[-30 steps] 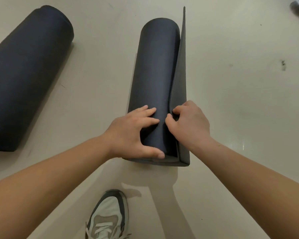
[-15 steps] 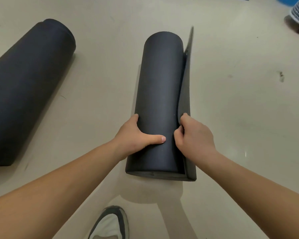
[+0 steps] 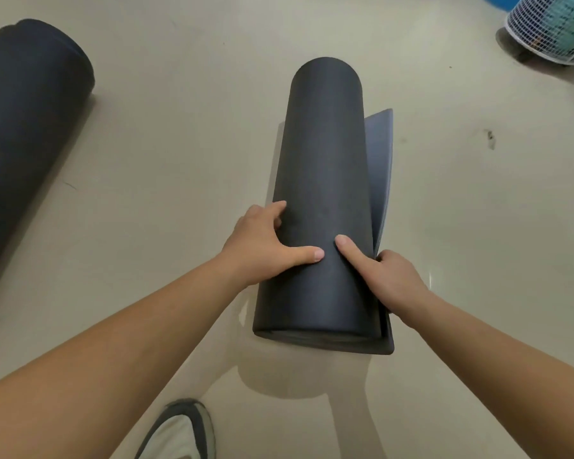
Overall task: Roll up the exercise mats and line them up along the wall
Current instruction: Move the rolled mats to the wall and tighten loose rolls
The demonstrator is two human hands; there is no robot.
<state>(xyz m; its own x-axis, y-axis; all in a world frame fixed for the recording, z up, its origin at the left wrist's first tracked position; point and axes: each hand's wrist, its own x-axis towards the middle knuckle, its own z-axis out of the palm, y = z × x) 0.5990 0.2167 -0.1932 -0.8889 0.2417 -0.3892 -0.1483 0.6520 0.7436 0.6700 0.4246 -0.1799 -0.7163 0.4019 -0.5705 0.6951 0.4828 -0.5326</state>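
Head view: a matte dark foam mat [image 3: 325, 193], rolled into a smooth cylinder, lies at centre on the glossy beige floor [image 3: 179, 144], its loose flap [image 3: 382, 160] standing off at 3 o'clock. Left hand [image 3: 262, 246] cups the roll's 9 o'clock side, thumb across the top; right hand [image 3: 393, 279] pinches the flap, forefinger pressed on the roll.

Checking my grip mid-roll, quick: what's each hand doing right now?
Left hand: holding the rolled mat, thumb across its top.
Right hand: holding the mat's loose flap, thumb on the roll.
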